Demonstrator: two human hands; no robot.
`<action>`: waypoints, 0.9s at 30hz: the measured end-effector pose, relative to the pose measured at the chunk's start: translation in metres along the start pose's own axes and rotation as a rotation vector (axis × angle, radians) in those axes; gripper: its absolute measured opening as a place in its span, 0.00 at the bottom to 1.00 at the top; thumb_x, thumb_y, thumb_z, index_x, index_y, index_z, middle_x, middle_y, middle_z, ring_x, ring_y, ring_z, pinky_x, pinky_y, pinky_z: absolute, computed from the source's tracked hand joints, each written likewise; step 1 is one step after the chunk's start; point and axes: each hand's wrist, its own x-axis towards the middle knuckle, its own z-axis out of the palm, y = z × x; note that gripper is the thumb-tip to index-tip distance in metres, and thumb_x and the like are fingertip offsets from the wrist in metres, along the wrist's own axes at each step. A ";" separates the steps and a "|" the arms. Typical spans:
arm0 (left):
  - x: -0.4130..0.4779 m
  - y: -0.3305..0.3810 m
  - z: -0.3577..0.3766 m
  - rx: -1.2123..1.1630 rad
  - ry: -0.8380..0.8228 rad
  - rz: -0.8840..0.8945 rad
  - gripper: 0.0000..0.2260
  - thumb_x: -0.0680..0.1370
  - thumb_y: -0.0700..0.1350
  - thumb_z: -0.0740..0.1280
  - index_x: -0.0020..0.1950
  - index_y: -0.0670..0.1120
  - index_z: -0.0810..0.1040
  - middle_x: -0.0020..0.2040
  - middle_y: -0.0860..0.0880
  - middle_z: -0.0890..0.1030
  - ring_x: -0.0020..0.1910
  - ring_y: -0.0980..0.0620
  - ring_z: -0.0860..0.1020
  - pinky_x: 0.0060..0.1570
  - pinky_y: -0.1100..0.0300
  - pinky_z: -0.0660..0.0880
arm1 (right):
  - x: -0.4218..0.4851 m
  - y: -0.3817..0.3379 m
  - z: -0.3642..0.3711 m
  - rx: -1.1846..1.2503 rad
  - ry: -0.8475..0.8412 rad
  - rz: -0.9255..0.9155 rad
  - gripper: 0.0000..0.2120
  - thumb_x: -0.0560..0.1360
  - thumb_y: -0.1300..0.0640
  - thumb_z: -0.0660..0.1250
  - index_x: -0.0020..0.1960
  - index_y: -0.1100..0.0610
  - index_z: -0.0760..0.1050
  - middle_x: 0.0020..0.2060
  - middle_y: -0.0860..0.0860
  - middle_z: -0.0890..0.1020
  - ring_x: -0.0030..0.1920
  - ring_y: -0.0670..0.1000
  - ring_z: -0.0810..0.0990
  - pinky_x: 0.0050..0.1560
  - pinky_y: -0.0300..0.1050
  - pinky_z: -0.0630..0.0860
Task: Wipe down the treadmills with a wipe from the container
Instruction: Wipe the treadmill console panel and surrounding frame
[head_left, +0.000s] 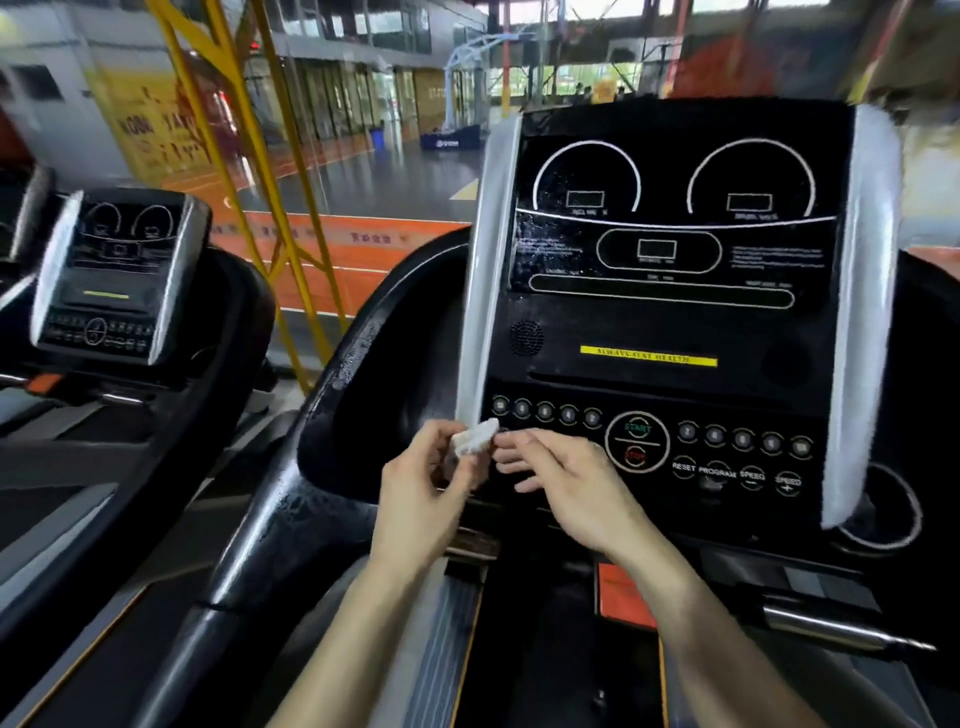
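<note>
Closest to me, both bare forearms rise from the bottom edge toward the console of the treadmill (660, 332) I stand on. My left hand (415, 488) has thumb and fingers curled and pinched on a small folded white wipe (474, 437), held up just in front of the console's lower left corner. My right hand (566, 483) lies beside it, its fingers (511, 457) loosely straight and a little apart, pointing left with the tips at the wipe's right edge; blur keeps me from telling whether they touch it.

Just behind my hands runs a row of small round buttons, and to their right sits the round START/STOP button (638, 441), with RESET, PROGRAM and SPEED keys further right. Above that a yellow strip (648, 358) crosses the black panel, and higher still are two arc-shaped gauges and small display windows; the left part of that display looks speckled with droplets. Silver side rails (488, 270) frame the console left and right. A black curved handlebar (311, 467) sweeps around on the left, also speckled.

Further left stands a second treadmill (114, 275) with the same kind of console. Beyond both, a yellow metal frame (249, 130) rises over an orange floor (353, 249), and far off I see a basketball hoop (467, 57) and a blue bin (377, 139).
</note>
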 end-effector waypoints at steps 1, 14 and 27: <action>0.008 -0.006 -0.006 0.007 0.025 -0.014 0.06 0.82 0.42 0.72 0.56 0.51 0.79 0.42 0.51 0.86 0.42 0.50 0.85 0.47 0.44 0.82 | 0.009 -0.003 0.001 -0.071 0.008 -0.035 0.13 0.84 0.45 0.64 0.61 0.44 0.85 0.53 0.41 0.88 0.56 0.42 0.86 0.60 0.52 0.84; 0.206 -0.014 0.001 -0.032 0.046 0.163 0.14 0.85 0.42 0.67 0.70 0.53 0.79 0.58 0.56 0.87 0.57 0.59 0.85 0.60 0.51 0.81 | 0.196 -0.059 -0.034 -1.151 0.344 -0.445 0.28 0.84 0.55 0.65 0.83 0.55 0.66 0.82 0.51 0.67 0.84 0.51 0.58 0.83 0.56 0.62; 0.313 0.061 0.026 -0.166 -0.066 0.434 0.25 0.80 0.32 0.61 0.74 0.47 0.81 0.80 0.47 0.73 0.83 0.48 0.66 0.81 0.45 0.65 | 0.197 -0.047 -0.043 -1.229 0.286 -0.405 0.34 0.82 0.63 0.64 0.86 0.58 0.57 0.86 0.49 0.55 0.86 0.48 0.50 0.85 0.56 0.53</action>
